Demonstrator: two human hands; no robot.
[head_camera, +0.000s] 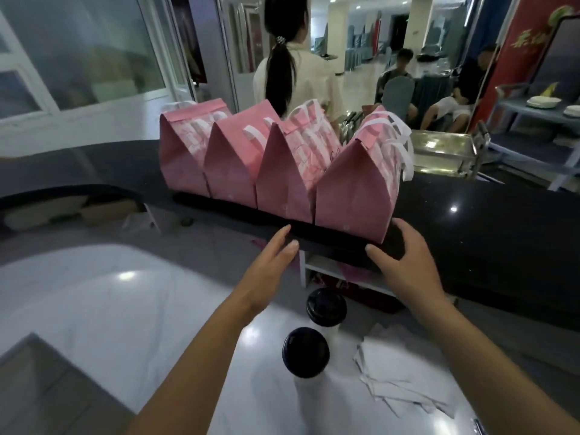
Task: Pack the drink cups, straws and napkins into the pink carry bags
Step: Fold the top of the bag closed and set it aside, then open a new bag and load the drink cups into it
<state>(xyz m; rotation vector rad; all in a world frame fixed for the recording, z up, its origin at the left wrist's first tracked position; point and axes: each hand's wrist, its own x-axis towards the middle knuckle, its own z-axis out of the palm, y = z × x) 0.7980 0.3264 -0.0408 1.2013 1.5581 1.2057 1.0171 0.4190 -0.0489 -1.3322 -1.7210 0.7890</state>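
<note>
Left hand: person's left hand (270,262) reaches to the front edge of the raised glossy black counter ledge (470,221), fingers straight and close together, holding nothing (motion blur hides whether the tips touch the edge).
Right hand: right hand (405,259) lies palm-down on the ledge, fingers spread, thumb at the front edge, holding nothing.
Bags: four pink paper carry bags with white handles (232,164) stand upright in a row on top of the ledge, side against side, their tops folded over.
Nearest bag: nearest pink bag (354,189) stands at the right-hand end of the row on the ledge, its base just beside the right hand's fingertips.
Cups: two white drink cups with black dome lids stand on the white glossy counter (125,293) below the ledge, between the two forearms; one cup (326,307) is closer to the ledge, the other (306,353) farther from it, the pair just apart.
Napkins: loose pile of white paper napkins (405,381) lies on the white counter below the ledge, to the right of the cups and partly under the right forearm.
Beyond the ledge: a person with a dark ponytail and pale top (295,73) stands back to camera behind the bags; a steel trolley (445,149) sits to the right.
</note>
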